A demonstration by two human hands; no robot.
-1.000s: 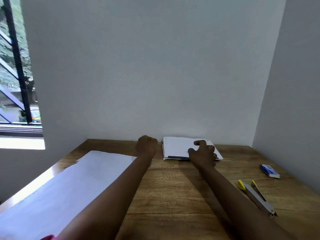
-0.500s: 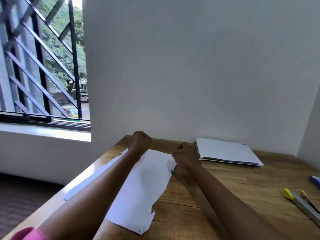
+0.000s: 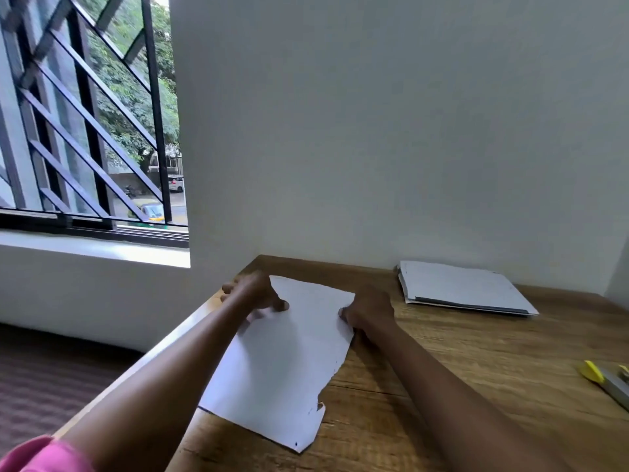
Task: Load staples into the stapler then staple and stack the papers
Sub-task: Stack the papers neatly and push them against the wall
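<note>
while my pink sleeve [image 3: 44, 454] shows at the near left corner, the white paper sheet [image 3: 286, 362] lies flat on the wooden desk [image 3: 476, 369]. my left hand [image 3: 253, 292] pinches its left edge with the thumb on top, my right hand [image 3: 369, 310] curls on its right edge. the stapler [image 3: 606, 379] lies open, well apart at the right. farther, the paper stack [image 3: 459, 287] rests near the wall [image 3: 374, 131], and the window [image 3: 88, 114] is at the left.

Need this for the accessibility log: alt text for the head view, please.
Both hands, left hand and right hand, grip the far end of a ragged-edged white paper sheet on a brown wooden table. A white paper stack lies far right; a yellow-tipped grey stapler sits at the right edge.
</note>
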